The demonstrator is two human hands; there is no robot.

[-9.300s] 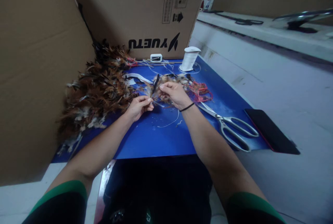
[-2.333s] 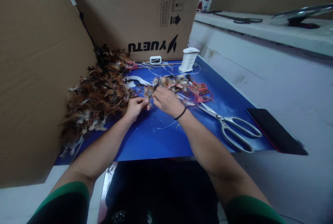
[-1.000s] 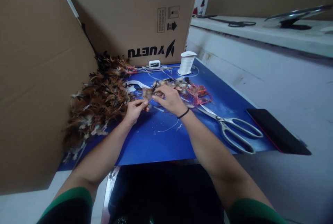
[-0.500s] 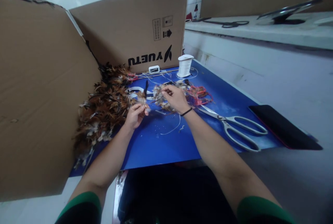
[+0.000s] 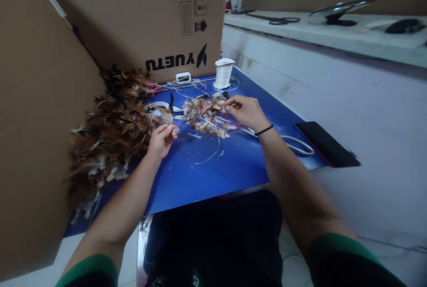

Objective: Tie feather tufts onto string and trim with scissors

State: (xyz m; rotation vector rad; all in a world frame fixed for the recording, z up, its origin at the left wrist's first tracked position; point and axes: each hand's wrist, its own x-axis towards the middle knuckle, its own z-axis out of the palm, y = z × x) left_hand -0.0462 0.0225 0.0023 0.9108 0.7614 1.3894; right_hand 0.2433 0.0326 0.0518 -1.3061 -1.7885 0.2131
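My left hand is closed in a pinch on a small bunch of feathers, brown and white with a dark tip standing up. To its right, my right hand has thumb and forefinger pressed together at the right edge of a loose pile of feathers. What those fingers hold, if anything, is too small to make out. Beside my left hand spreads a large heap of brown feathers. Large scissors lie under my right forearm, only part of the handles showing.
A white spool stands at the back of the blue table. Cardboard panels wall the left and back. At the right edge lies a dark phone-like slab. A ledge along the wall bears black scissors.
My right hand has moved right, away from my left hand, uncovering more of the feather pile and covering the scissors. My left hand keeps its pinch. The view has shifted.
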